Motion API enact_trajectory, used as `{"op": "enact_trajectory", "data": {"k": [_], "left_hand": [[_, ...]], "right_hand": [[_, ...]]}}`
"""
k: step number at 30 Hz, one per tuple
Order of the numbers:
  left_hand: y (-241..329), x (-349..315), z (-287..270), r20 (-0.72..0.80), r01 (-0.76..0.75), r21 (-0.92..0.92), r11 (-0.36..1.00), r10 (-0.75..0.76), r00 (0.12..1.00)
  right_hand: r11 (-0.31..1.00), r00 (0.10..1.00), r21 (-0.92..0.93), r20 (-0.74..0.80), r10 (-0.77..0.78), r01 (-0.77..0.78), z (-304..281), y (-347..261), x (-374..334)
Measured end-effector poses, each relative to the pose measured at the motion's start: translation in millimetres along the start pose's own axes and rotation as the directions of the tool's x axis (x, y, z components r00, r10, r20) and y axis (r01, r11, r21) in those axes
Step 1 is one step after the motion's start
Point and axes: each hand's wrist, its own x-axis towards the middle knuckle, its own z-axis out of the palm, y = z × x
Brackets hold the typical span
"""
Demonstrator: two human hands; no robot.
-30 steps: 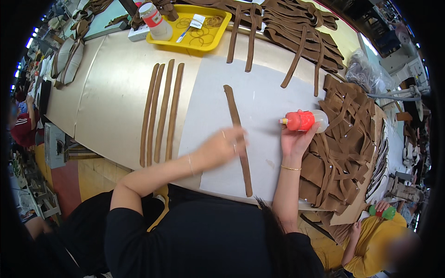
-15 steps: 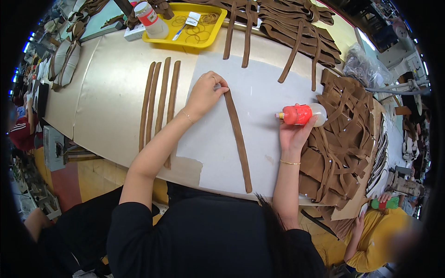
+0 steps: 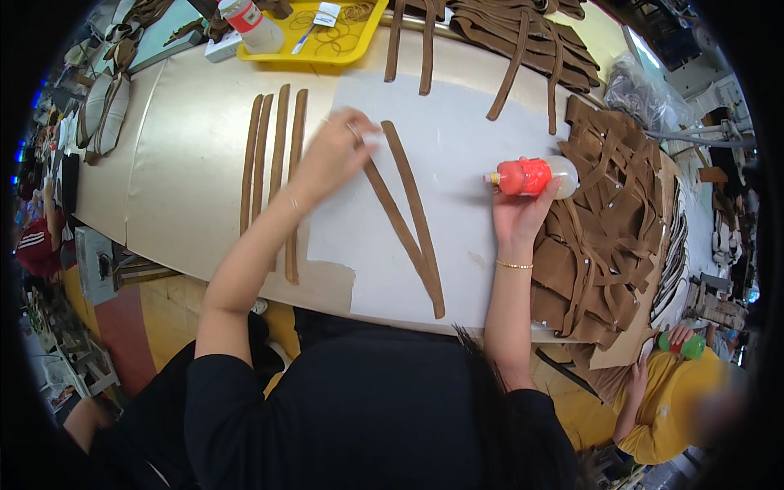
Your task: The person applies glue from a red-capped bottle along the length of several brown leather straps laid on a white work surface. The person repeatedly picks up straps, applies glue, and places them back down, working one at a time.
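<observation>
My left hand (image 3: 331, 159), slightly blurred, pinches the far end of a brown strip (image 3: 396, 216) that looks like leather or fabric. This strip slants toward me and meets a second brown strip (image 3: 412, 192) near its lower end, so the two make a narrow V on the pale grey sheet (image 3: 465, 253). My right hand (image 3: 523, 216) is wrapped round a squeeze bottle (image 3: 527, 176) with a red band and a clear, rounded base. It is held sideways above the sheet, its nozzle toward the left, apart from the strips.
Several brown strips (image 3: 280, 139) lie side by side left of the sheet. A yellow tray (image 3: 351, 57) with rubber bands and a white jar (image 3: 253, 28) stands at the back. Brown pieces (image 3: 600, 237) are heaped at the right. A person in yellow (image 3: 682, 400) holds a green bottle.
My left hand has moved left with one strip's far end, and what looked like a single strip now shows as two spread apart. My right hand still holds the bottle. The view has shifted slightly.
</observation>
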Motion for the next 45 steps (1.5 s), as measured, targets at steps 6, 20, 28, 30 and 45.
{"op": "enact_trajectory", "data": {"k": [6, 20, 28, 30, 45], "left_hand": [[80.9, -83.8, 39.3, 0.195, -0.617, -0.193, 0.763, 0.646, 0.738], [91.7, -97.3, 68.5, 0.173, -0.674, -0.172, 0.718, 0.696, 0.697], [87.8, -104.9, 49.4, 0.12, -0.618, -0.353, 0.703, 0.689, 0.714], [77.7, -93.5, 42.3, 0.133, -0.556, -0.215, 0.803, 0.588, 0.798], [10.4, -53.7, 9.3, 0.236, 0.002, 0.354, 0.935, -0.091, 0.968]], "right_hand": [[1.0, 1.0, -0.028, -0.011, -0.011, 0.01, 6.9, 1.4, -0.9], [0.998, 0.999, -0.047, -0.013, -0.033, 0.033, 9.2, 2.9, 0.0], [0.998, 0.999, -0.049, -0.041, -0.033, 0.031, 8.3, 3.6, 0.1], [0.998, 0.998, -0.056, -0.052, -0.039, 0.036, 9.9, 3.5, -1.5], [0.796, 0.914, -0.547, 0.405, -0.018, 0.258, 105.2, 52.9, 36.2]]}}
